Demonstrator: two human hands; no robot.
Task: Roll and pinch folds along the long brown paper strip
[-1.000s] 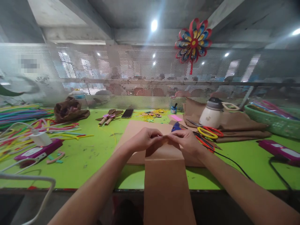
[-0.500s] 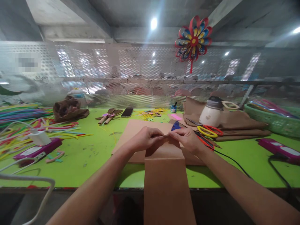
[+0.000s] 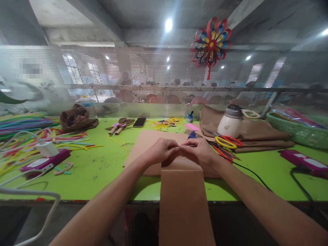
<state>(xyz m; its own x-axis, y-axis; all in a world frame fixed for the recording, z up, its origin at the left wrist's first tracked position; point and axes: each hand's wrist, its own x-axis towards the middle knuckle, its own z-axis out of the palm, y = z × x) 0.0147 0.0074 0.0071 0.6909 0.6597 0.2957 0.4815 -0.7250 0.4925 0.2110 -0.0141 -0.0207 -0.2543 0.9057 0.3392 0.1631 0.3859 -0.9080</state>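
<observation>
A long strip of brown paper (image 3: 184,205) hangs over the front edge of the green table, with a crease across it near the edge. My left hand (image 3: 165,150) and my right hand (image 3: 197,150) pinch its far end, their fingertips almost meeting at the middle. The pinched edge itself is mostly hidden behind the fingers. Under the hands lies a flat brown sheet (image 3: 143,147). Just beyond my right hand, a small dark blue object (image 3: 192,134) is partly covered; I cannot tell what it is.
Scissors with yellow handles (image 3: 225,142), a cream bottle (image 3: 230,121) and folded brown paper (image 3: 261,131) lie to the right. A phone (image 3: 139,122) and yellow scraps (image 3: 166,123) are behind. Purple power strips (image 3: 46,164) and colourful pipe cleaners (image 3: 25,124) occupy the left, a green basket (image 3: 297,131) the far right.
My right hand has shifted slightly left, bringing the fingertips of both hands closer together on the paper's far end. The view has also moved slightly.
</observation>
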